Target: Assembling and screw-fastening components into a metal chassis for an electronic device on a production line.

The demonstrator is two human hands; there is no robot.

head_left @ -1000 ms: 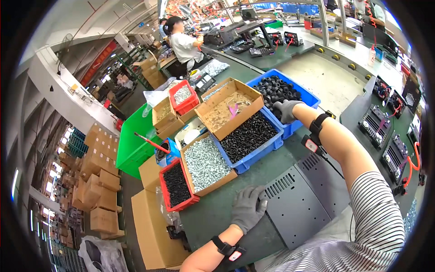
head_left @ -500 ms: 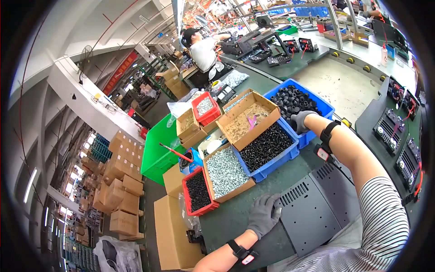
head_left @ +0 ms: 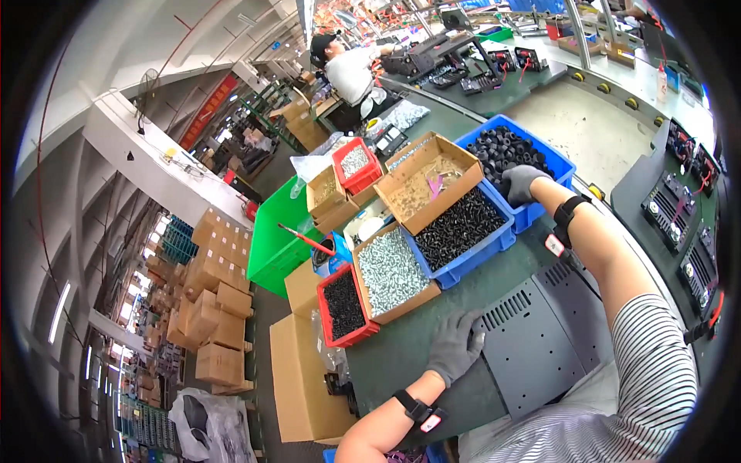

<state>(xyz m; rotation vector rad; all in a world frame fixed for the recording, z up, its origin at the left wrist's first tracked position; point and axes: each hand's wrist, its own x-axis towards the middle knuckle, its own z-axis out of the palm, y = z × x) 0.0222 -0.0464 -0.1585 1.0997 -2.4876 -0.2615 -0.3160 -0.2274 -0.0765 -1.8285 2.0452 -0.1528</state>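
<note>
Left hand point(head_left: 457, 347) being rested half-open, empty, lower centre | right hand point(head_left: 523, 187) among black caps point(head_left: 508, 149), upper right, grip unclear

Left hand point(head_left: 456, 347) palm down, right hand point(head_left: 526, 184) farther forward, both gloved

Worktable point(head_left: 401, 351): panel point(head_left: 525, 364) at near right, left hand point(head_left: 457, 347) at its left edge. Right hand point(head_left: 523, 185) in far bin point(head_left: 532, 218), beyond the panel. Screw bin point(head_left: 472, 258) left of far bin; shallow carton point(head_left: 449, 204) over its back-left edge. Bolt box point(head_left: 409, 302) left of screw bin, small tub point(head_left: 355, 336) left of that. Open carton point(head_left: 293, 386) left of table, crate point(head_left: 274, 239) behind it
</note>
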